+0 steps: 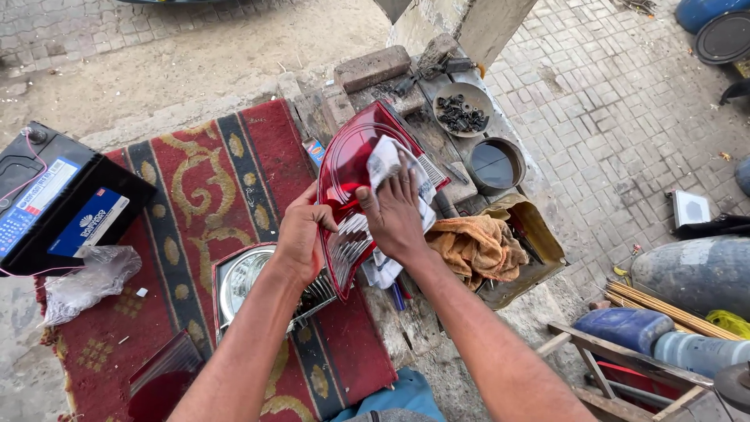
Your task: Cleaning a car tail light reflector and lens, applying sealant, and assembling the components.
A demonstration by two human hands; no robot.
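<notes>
Fingers: left hand grips lens edge; right hand flat, pressing paper on it.
Lens: red, tilted, centre frame, above rug.
Technique: judged best wiped steadily, edge held firm.
Around: rag right; battery left.

1. An open-air roadside auto repair spot, set on paving bricks and bare dirt.
2. A car battery, a headlamp unit and a red tail-light lens sit on or over a patterned rug.
3. A bowl of bolts and oily rag rest on a rough wooden bench.
</notes>
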